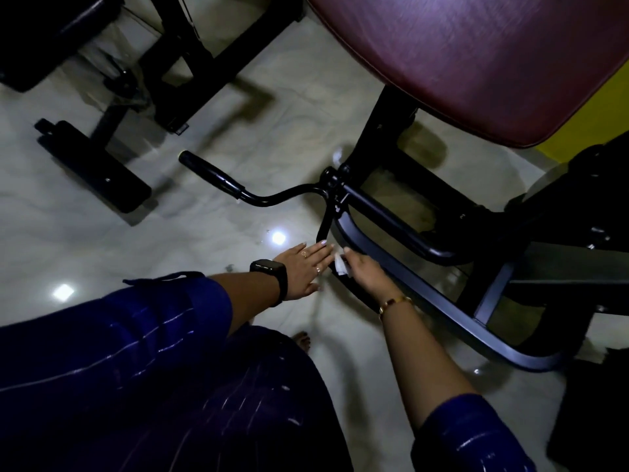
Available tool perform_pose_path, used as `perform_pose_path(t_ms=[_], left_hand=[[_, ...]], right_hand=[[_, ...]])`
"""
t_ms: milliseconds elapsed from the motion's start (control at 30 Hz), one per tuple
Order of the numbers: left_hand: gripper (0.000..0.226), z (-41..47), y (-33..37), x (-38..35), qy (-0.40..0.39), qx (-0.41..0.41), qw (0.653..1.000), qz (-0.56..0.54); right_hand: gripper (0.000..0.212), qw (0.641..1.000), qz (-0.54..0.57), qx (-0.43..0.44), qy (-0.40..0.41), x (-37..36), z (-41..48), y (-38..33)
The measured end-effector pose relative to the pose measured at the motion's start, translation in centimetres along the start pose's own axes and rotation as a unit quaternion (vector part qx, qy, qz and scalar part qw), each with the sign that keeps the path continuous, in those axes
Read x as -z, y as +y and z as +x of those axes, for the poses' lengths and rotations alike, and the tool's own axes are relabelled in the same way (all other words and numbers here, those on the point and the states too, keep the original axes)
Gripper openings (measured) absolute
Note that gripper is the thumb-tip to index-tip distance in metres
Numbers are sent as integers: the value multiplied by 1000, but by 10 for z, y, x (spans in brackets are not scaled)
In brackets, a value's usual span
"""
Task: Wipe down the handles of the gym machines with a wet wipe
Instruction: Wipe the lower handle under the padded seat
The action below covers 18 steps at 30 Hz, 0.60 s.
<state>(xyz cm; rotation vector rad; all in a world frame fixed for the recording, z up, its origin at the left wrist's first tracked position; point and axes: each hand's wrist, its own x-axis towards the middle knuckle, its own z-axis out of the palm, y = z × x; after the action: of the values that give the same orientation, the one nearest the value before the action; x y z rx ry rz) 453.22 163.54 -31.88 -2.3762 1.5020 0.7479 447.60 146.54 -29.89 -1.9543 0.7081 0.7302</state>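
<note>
Your right hand (364, 270) pinched one white wet wipe (340, 266) against the near handle (357, 296), a black grip mostly hidden under your wrist. Your left hand (301, 267) was held flat just beside it, fingers straight and together, wearing two rings. One black watch (269, 272) sat on that wrist and one gold bracelet (394, 303) on the other. A second handle (212, 172), uncovered, stuck out to the left, well apart. One maroon seat pad (493, 63) overhung the dark frame (442, 303) behind the wipe. Two light spots shone on the glossy floor (238, 137).
</note>
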Motion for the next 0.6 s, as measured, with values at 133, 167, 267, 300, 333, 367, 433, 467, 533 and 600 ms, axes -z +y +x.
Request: perform_pose_path(t_ms=[133, 167, 267, 300, 333, 367, 433, 467, 533, 600], left_hand=[[77, -1, 1, -2, 1, 4, 1000, 1], [77, -1, 1, -2, 3, 3, 1000, 2], [78, -1, -1, -3, 8, -2, 1000, 5], [78, -1, -1, -3, 8, -3, 1000, 5], [78, -1, -2, -4, 9, -3, 1000, 7], [79, -1, -2, -5, 12, -2, 1000, 8], [79, -1, 0, -6, 14, 1, 1000, 13], [80, -1, 0, -6, 13, 3, 1000, 19], [79, -2, 2, -4, 12, 3, 1000, 29], [79, -3, 2, -2, 12, 0, 999, 40]], right_hand=[[54, 999, 46, -20, 9, 12, -3, 12], [54, 997, 70, -43, 4, 21, -8, 24], [48, 988, 103, -113, 6, 45, -28, 55], [46, 986, 100, -130, 7, 50, -31, 60], [44, 986, 94, -139, 3, 52, -32, 62], [40, 988, 80, -136, -5, 50, -30, 59], [33, 995, 48, -89, -23, 42, -23, 47], [32, 998, 32, -45, -25, 33, -18, 38], [29, 998, -31, 45, -4, 13, -10, 22], [27, 980, -157, 106, 66, -10, -6, 14]])
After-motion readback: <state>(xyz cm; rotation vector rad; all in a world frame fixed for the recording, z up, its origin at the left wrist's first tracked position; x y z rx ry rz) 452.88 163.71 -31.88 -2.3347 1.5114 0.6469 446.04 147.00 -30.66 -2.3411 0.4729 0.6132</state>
